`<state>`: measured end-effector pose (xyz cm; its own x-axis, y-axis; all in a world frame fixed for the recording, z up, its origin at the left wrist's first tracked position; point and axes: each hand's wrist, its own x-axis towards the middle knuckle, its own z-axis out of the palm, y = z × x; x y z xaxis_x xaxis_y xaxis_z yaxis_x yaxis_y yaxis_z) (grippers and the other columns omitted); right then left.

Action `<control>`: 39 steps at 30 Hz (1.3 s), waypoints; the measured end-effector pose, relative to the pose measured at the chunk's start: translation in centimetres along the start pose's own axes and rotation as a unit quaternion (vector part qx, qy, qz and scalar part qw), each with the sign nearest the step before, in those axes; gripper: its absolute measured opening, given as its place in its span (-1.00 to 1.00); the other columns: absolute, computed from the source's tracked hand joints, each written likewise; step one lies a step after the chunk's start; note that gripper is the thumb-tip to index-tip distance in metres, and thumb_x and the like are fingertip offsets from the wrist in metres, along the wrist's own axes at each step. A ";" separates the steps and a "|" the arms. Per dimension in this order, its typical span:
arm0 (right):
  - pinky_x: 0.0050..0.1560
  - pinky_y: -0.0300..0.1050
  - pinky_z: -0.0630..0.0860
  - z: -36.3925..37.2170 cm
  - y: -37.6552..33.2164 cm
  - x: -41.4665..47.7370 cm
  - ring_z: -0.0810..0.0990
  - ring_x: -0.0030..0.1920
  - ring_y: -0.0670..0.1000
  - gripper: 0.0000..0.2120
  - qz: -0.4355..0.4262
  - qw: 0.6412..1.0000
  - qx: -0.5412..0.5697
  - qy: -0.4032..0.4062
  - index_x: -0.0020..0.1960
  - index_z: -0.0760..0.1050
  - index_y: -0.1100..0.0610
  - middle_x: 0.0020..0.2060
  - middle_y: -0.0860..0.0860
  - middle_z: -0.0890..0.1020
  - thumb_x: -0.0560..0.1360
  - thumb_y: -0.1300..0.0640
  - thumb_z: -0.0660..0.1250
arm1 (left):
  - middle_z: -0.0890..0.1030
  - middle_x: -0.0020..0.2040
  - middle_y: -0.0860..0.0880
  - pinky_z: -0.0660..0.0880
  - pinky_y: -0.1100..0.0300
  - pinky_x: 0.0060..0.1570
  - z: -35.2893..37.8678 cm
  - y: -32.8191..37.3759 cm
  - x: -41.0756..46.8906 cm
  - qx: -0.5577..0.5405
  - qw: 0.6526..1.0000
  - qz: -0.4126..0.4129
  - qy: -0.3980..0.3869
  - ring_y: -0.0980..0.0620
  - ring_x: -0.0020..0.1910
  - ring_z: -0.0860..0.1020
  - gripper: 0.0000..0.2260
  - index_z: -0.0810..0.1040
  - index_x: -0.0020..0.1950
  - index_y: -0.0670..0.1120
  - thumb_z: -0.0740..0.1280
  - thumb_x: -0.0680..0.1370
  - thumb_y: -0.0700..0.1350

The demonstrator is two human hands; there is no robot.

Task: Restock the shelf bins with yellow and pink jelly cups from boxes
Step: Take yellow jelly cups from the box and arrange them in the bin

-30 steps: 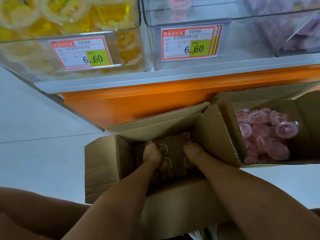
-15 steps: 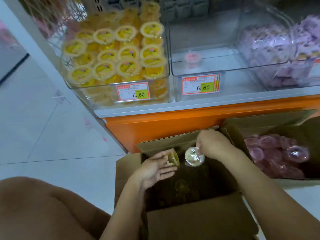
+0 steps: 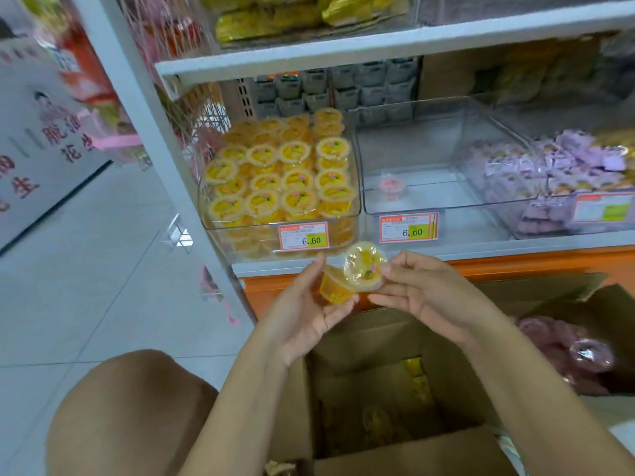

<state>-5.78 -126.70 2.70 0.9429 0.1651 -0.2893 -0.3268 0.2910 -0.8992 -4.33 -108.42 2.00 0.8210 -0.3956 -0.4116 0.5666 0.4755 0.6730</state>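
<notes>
The sideways yellow cup [image 3: 335,291], a clear tub of amber jelly, lay cradled in the half-open left hand [image 3: 304,316], touching the lid-forward yellow cup [image 3: 365,266] pinched by the right hand [image 3: 424,292] with loosely curled fingers, both above the open box [image 3: 412,453] and just below the yellow bin [image 3: 347,235].

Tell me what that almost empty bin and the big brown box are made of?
The bin looks like clear, glossy hard plastic: its walls are see-through and its rim glints. The box looks like matte brown cardboard, with folded flaps.
</notes>
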 end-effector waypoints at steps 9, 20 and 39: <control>-0.02 -0.08 0.63 3.7 -1.8 1.8 0.66 0.04 0.14 -0.70 -0.006 0.987 0.159 0.033 0.22 0.42 0.40 0.04 0.27 0.64 0.53 0.31 0.28 | 0.67 0.06 -0.13 0.55 0.06 0.12 0.9 2.8 -0.6 0.103 0.987 0.111 0.062 -0.05 0.07 0.63 -0.71 0.55 0.16 -0.18 0.31 0.53 -0.04; -0.09 -0.05 0.64 10.1 -8.3 6.6 0.67 -0.09 0.10 -0.93 -0.109 0.982 0.148 0.037 -0.11 0.42 0.23 -0.13 0.17 0.66 0.54 0.32 0.28 | 0.67 0.03 -0.13 0.54 0.15 0.09 2.3 11.2 1.6 0.156 0.944 0.278 0.089 0.04 0.00 0.64 -0.60 0.49 0.22 -0.33 0.32 0.55 -0.04; -0.28 -0.26 0.62 9.3 -13.1 15.7 0.62 -0.09 0.07 -0.84 -0.159 0.967 -0.162 0.116 -0.23 0.51 0.19 -0.06 0.16 0.61 0.52 0.33 0.31 | 0.53 -0.52 0.04 0.37 0.40 -0.59 -1.7 17.0 4.1 0.314 0.928 0.125 0.159 0.19 -0.61 0.43 -0.86 0.61 -0.16 -0.22 0.33 0.54 -0.18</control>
<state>12.69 -119.13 12.95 0.9938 -0.1107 -0.0141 -0.0169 -0.0243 -0.9996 8.81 -100.59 10.73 0.9571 -0.0360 -0.2876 0.2847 -0.0701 0.9560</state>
